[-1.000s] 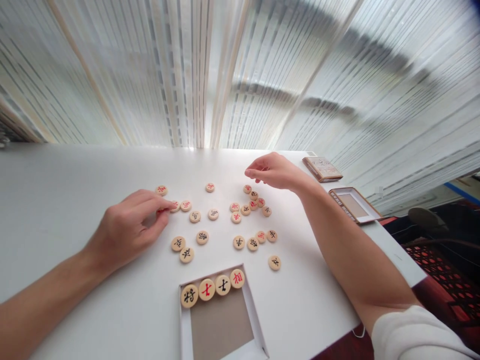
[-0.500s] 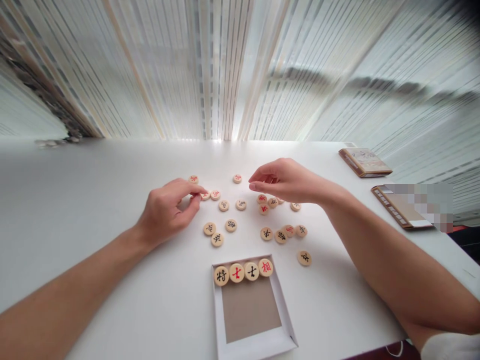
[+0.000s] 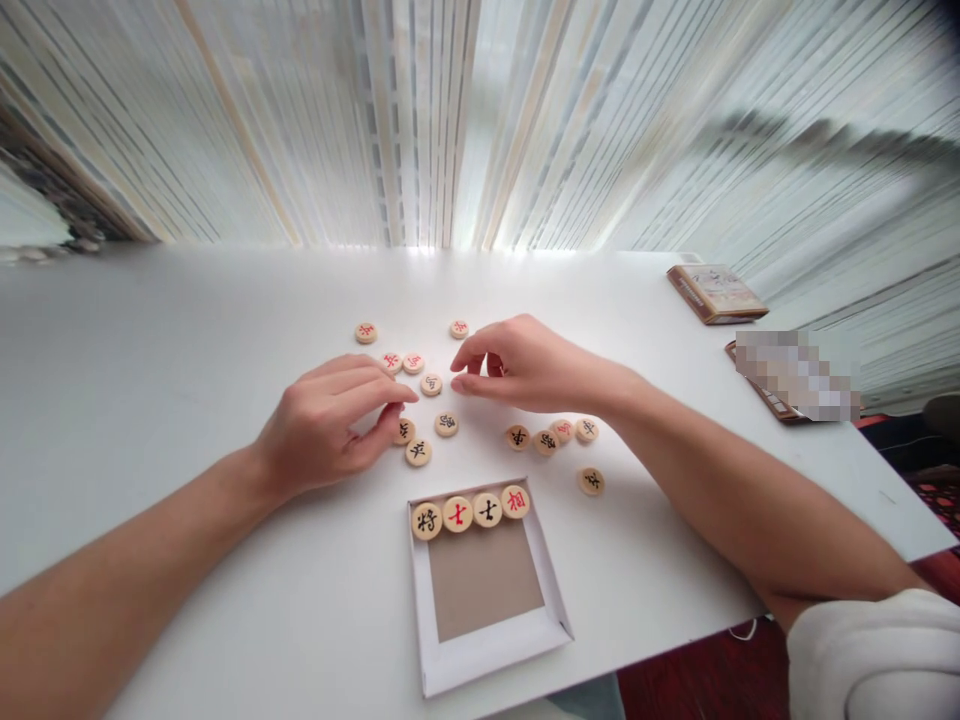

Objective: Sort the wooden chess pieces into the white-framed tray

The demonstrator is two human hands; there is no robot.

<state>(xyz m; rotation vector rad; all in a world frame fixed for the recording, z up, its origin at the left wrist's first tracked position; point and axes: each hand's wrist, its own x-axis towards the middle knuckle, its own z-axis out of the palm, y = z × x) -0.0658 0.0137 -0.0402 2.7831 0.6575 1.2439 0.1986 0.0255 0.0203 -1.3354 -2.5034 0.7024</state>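
Note:
Round wooden chess pieces with red or black characters lie scattered on a white table. My left hand hovers over the left ones, thumb and forefinger pinched just above a piece; what the pinch holds is hidden. My right hand reaches in from the right, fingers curled, its tips close to a piece. A shallow white box tray with a brown floor sits at the near edge. Several pieces stand in a row along the tray's far wall.
A small brown box lies at the far right of the table, with a second box, partly blurred, nearer to me. Striped blinds hang behind the table. The table's right edge drops to a dark red floor.
My left hand has drawn back toward me, still pinched. My right hand has moved left across the pieces, toward the middle of the scatter. The camera has shifted a little.

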